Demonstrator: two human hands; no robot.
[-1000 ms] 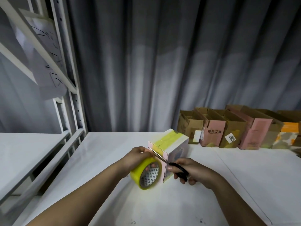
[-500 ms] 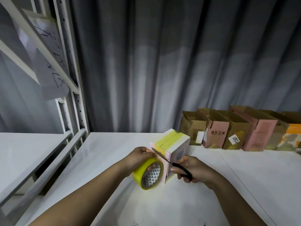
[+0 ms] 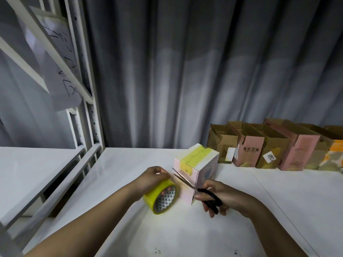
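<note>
A small pink-and-white box [image 3: 202,164] stands on the white table [image 3: 115,164], with yellow tape strips across its top and down its near face. My left hand [image 3: 151,179] grips a roll of yellow tape [image 3: 161,197] just left of the box. My right hand [image 3: 220,197] holds black-handled scissors [image 3: 193,187]. Their blades are spread apart and point up-left across the box's near face, at the stretch of tape between roll and box.
A row of open cardboard and pink cartons [image 3: 269,147] lines the back right of the table, before a grey curtain [image 3: 185,71]. A white metal shelf frame [image 3: 81,108] with a hanging paper sheet [image 3: 55,62] stands at the left.
The scissor blades have opened wider in front of the box. My left hand and the tape roll have shifted little.
</note>
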